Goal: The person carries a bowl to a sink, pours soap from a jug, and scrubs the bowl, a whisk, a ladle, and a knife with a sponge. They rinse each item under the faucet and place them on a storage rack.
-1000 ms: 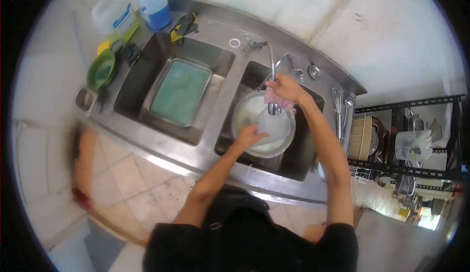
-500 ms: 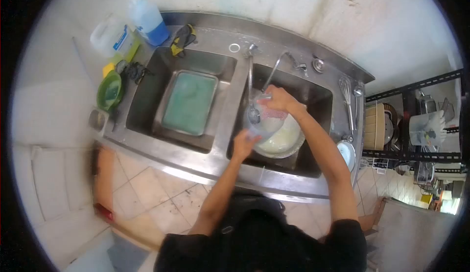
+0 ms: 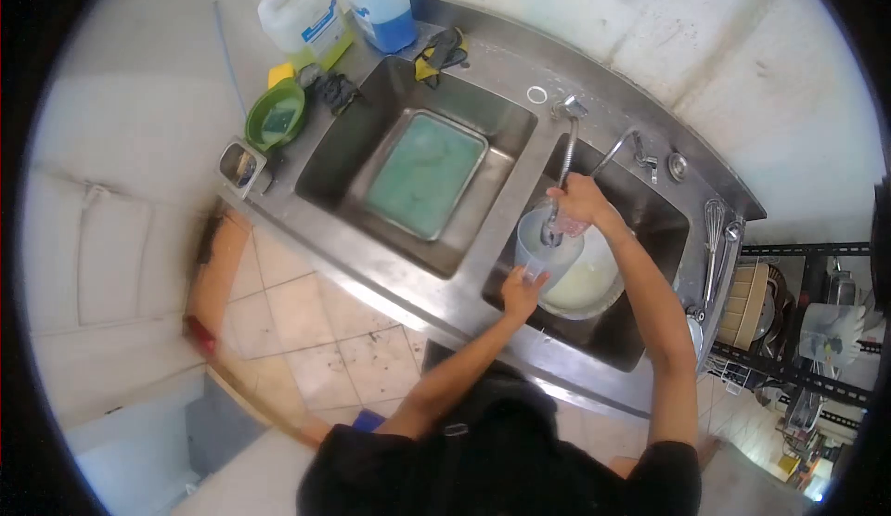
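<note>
My left hand (image 3: 522, 293) is closed on the near wall of a clear plastic container (image 3: 531, 249), held tilted over the right sink basin. At the container's far rim, my right hand (image 3: 582, 199) is closed on a pink scrubber (image 3: 573, 227), mostly hidden under the fingers. A flexible metal faucet hose (image 3: 568, 156) hangs down with its end at the container's mouth. Below, a round bowl (image 3: 601, 298) of cloudy pale liquid sits in the basin, partly covered by the container and right forearm.
In the left basin lies a metal tray (image 3: 429, 174) of green liquid. A green bowl (image 3: 276, 115), a jug (image 3: 311, 24), a blue-liquid bottle (image 3: 382, 15) and yellow-black gloves (image 3: 440, 55) stand around it. A whisk (image 3: 712, 238) lies right, near a loaded rack (image 3: 807, 251).
The camera view has turned and shifted, so the sink appears farther right and tilted. Both hands stay at the container; the right hand and scrubber have moved slightly at its rim.
</note>
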The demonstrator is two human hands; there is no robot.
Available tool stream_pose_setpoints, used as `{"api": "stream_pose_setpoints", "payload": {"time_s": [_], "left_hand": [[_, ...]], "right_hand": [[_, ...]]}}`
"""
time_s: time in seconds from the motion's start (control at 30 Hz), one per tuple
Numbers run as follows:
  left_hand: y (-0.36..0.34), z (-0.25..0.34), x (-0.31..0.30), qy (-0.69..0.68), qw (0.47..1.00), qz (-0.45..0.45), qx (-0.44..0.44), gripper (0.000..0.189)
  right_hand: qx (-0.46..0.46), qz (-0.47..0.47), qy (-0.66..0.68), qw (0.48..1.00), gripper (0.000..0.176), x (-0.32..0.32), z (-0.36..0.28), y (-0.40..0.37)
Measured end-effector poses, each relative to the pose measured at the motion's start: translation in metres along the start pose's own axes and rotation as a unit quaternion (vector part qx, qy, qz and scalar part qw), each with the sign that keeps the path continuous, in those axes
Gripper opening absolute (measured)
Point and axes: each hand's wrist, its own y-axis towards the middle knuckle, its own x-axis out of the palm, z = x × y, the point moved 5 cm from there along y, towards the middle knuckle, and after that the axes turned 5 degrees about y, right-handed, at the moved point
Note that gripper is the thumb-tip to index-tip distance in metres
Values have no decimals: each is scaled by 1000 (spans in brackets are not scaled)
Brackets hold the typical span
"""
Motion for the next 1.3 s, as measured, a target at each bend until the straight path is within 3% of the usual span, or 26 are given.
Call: {"api": "stream_pose_setpoints", "payload": {"time_s": [0.13, 0.2, 0.27, 0.33, 0.4, 0.47, 0.5, 0.63, 0.7, 0.8, 0.97, 1.03, 1.1, 1.2, 1.3], "left_hand": [[-14, -4, 11, -1, 998, -15, -54, 37], [-19, 4, 10, 15, 999, 27, -26, 35], [-23, 1, 14, 42, 999, 17, 6, 34], [-28, -10, 23, 64, 997, -3, 38, 33], [-34, -4, 20, 133, 970, 98, 177, 32], [-34, 0, 14, 125, 975, 70, 169, 31], [-33, 2, 11, 124, 977, 54, 162, 30], [-31, 8, 7, 186, 968, 37, 166, 28], [-30, 5, 8, 108, 991, -12, 79, 29], [-23, 13, 6, 31, 997, 14, 73, 30], [-8, 18, 14, 47, 997, -60, -28, 34], [-2, 18, 19, 27, 995, -77, -51, 36], [1, 9, 28, 10, 975, -158, -157, 40], [0, 8, 31, -32, 956, -188, -222, 39], [-1, -6, 39, -23, 958, -191, -212, 35]], "right_hand": [[20, 39, 11, 999, 37, -21, 20, -5], [14, 16, 99, 995, 31, -40, 20, -10], [45, 35, 95, 994, 29, -52, 20, -20], [44, 7, 204, 978, 27, -54, 38, -19], [44, 3, 192, 980, 27, -52, 56, -21], [-8, -14, 185, 983, 23, -55, 44, -28], [-3, -13, 264, 964, 22, -42, 55, -25], [35, 41, 234, 971, 22, -17, 64, -39], [18, 49, 195, 979, 22, -13, 60, -36], [13, 42, 174, 984, 24, -12, 65, -35], [68, 14, 209, 975, 26, -19, 63, -39], [28, 53, 181, 982, 27, -19, 63, -39], [10, 77, 185, 980, 27, -14, 65, -39], [-6, 89, 185, 979, 26, -10, 68, -35], [21, 58, 181, 981, 24, -8, 68, -31]]}}
